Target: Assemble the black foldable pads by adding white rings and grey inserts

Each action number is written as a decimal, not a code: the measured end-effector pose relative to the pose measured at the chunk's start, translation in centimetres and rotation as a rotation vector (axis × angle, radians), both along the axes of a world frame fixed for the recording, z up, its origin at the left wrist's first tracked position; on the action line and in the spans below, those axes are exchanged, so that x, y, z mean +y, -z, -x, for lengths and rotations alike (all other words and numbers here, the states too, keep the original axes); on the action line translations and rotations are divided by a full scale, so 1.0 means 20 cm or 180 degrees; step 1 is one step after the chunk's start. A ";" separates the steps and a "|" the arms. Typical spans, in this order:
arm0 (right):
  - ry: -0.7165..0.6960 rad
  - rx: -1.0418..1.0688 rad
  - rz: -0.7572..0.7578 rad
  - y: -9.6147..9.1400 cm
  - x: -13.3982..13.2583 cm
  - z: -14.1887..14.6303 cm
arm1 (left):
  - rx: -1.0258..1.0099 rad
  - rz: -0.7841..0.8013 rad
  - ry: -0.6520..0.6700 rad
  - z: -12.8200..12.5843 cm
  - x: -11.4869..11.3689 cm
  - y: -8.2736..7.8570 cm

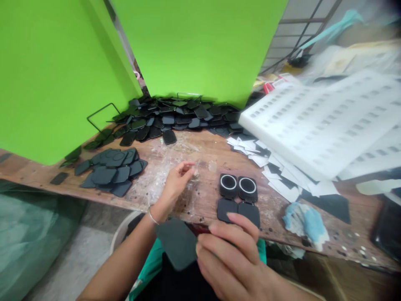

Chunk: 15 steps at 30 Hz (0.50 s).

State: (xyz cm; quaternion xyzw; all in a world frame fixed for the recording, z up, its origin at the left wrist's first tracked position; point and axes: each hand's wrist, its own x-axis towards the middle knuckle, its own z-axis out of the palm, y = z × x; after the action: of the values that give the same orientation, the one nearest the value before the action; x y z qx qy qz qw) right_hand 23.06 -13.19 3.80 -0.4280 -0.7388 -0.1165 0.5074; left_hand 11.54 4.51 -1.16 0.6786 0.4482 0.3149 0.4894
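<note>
My right hand [230, 255], close to the camera, grips a dark grey flat panel [178, 244] with rounded corners by its edge. It hangs in front of the bench edge, over my lap. Farther forward, my left hand [178, 182] is over the worktop, its thumb and fingertips brought together. Whatever is between those fingertips, perhaps a clear scrap, is too small to make out. Right of it lie two black hinged chargers [238, 187] side by side, unfolded, each with a white ring on its far half. My right fingers partly cover their near halves.
A pile of dark flat panels [115, 171] lies at left on the wooden bench [200, 152]. Behind it, a larger heap of black pieces [175, 115] rests against green boards [200, 46]. At right are white paper pieces [282, 179], white foam trays [326, 121] and a blue-white cloth [305, 223].
</note>
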 end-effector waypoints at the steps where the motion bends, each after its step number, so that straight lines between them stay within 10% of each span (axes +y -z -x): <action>1: 0.0051 0.0117 0.0028 -0.02 0.00 -0.01 | 0.0049 -0.0118 0.0153 -0.02 -0.01 0.00; 7: 0.0313 0.1248 0.0756 -0.06 0.09 -0.20 | 0.0767 -0.1207 0.1443 -0.18 -0.29 0.07; 15: 0.1026 0.2866 0.1811 0.04 0.18 -0.41 | 0.1230 -0.1195 0.1003 -0.04 -0.31 0.05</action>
State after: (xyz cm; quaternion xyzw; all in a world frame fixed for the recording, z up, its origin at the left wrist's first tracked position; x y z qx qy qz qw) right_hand 31.33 -9.68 2.91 -0.6632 -0.3765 0.2058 0.6132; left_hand 12.36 -1.66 -2.15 0.8655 0.3562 0.1776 0.3040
